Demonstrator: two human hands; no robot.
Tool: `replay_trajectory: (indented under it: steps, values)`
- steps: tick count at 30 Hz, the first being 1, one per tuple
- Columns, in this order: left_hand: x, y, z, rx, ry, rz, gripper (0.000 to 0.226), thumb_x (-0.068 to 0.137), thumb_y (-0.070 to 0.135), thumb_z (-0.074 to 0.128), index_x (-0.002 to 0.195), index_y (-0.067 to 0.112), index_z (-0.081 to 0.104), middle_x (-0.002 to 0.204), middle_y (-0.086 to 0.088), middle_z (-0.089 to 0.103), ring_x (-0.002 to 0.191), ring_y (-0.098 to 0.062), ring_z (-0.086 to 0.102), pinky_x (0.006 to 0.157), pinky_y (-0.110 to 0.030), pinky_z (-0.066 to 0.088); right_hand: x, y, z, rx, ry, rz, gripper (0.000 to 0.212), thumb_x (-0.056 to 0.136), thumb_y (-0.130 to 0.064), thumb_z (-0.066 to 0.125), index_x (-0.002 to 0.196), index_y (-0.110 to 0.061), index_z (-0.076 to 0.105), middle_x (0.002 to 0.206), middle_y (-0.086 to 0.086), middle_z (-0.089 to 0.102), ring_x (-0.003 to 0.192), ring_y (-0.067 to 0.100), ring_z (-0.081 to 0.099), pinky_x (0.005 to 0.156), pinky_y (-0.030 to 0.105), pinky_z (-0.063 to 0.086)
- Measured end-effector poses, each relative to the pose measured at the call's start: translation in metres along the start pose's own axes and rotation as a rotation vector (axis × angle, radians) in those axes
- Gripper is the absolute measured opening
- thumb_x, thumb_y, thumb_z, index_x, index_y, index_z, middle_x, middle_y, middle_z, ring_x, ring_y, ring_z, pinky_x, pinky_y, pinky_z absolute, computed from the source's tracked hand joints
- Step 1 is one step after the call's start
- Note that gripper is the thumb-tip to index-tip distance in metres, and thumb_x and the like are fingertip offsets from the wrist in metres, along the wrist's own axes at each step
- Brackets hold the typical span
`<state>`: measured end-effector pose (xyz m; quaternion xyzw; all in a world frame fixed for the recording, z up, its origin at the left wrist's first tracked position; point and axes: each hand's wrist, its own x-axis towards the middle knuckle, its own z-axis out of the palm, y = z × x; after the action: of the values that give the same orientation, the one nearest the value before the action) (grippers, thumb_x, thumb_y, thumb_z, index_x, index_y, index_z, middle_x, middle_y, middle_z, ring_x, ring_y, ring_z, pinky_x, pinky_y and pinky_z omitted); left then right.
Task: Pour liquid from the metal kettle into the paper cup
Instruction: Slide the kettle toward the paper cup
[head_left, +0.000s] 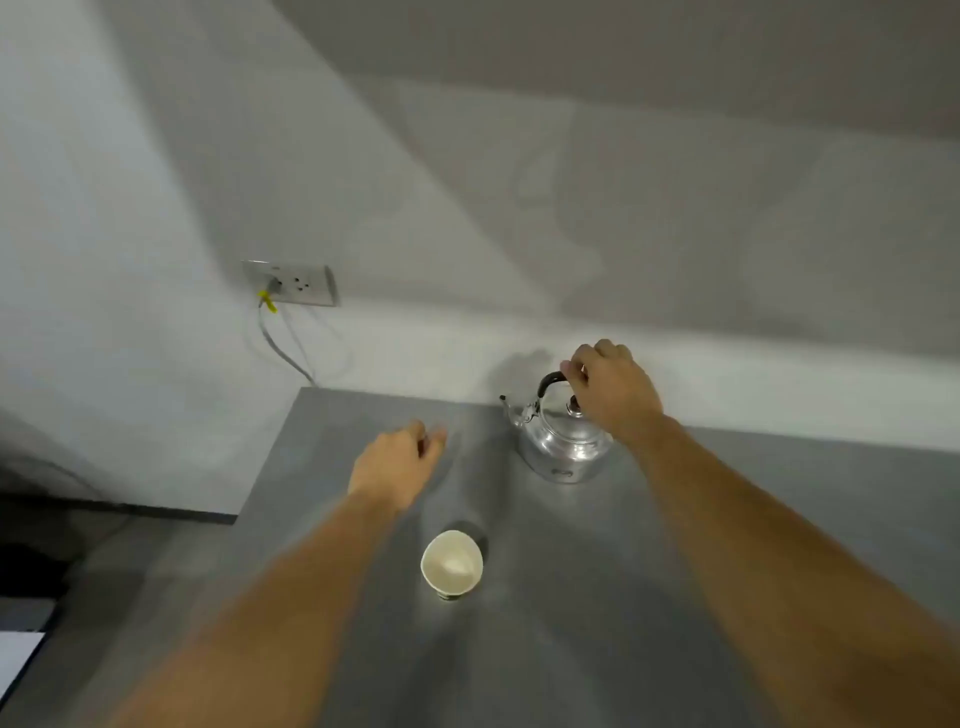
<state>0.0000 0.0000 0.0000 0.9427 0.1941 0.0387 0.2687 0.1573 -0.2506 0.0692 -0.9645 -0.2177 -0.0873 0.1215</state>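
Observation:
A shiny metal kettle (563, 441) with a black handle stands upright near the back of the grey table (597, 597), its spout pointing left. My right hand (610, 387) is closed around the top of the handle and hides part of the lid. A white paper cup (451, 565) stands upright nearer to me, in front and to the left of the kettle, its inside pale. My left hand (397, 460) hovers above the table beyond the cup, fingers loosely curled, holding nothing.
The table's left edge (260, 499) drops off to a dark floor. A wall socket (291, 283) with a grey cable and yellow tag sits on the white wall behind the table's back left corner.

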Motion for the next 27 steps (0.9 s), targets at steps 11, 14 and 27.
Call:
replay_trajectory:
  steps: [11,14,27]
  values:
    - [0.007,-0.029,0.024,-0.009,-0.061,-0.066,0.049,0.097,0.063,0.04,0.076,0.02,0.051,0.067,-0.002,0.058,0.072,-0.035,0.061,0.066,-0.036,0.046,0.028,0.03,0.034,0.11,-0.233,0.116,0.06,0.1,-0.06,0.028,0.09,-0.014,0.063,0.082,0.007,0.064,0.081,0.028,0.06,0.073,0.04,0.048]
    - [0.005,-0.037,0.028,-0.014,-0.061,-0.07,0.048,0.097,0.062,0.041,0.075,0.021,0.05,0.067,-0.003,0.059,0.07,-0.033,0.059,0.065,-0.036,0.047,0.028,0.027,0.037,0.209,-0.208,0.198,0.062,0.094,-0.068,0.034,0.069,-0.016,0.057,0.061,-0.001,0.06,0.063,0.018,0.058,0.056,0.031,0.039]
    - [-0.053,-0.088,0.051,-0.121,-0.173,-0.087,0.018,0.099,0.042,0.054,0.098,0.025,0.056,0.074,0.004,0.062,0.082,-0.032,0.064,0.071,-0.033,0.046,-0.002,0.015,0.009,0.307,-0.18,0.255,0.064,0.084,-0.07,0.053,0.057,-0.011,0.058,0.043,-0.003,0.048,0.047,0.016,0.049,0.046,0.029,0.035]
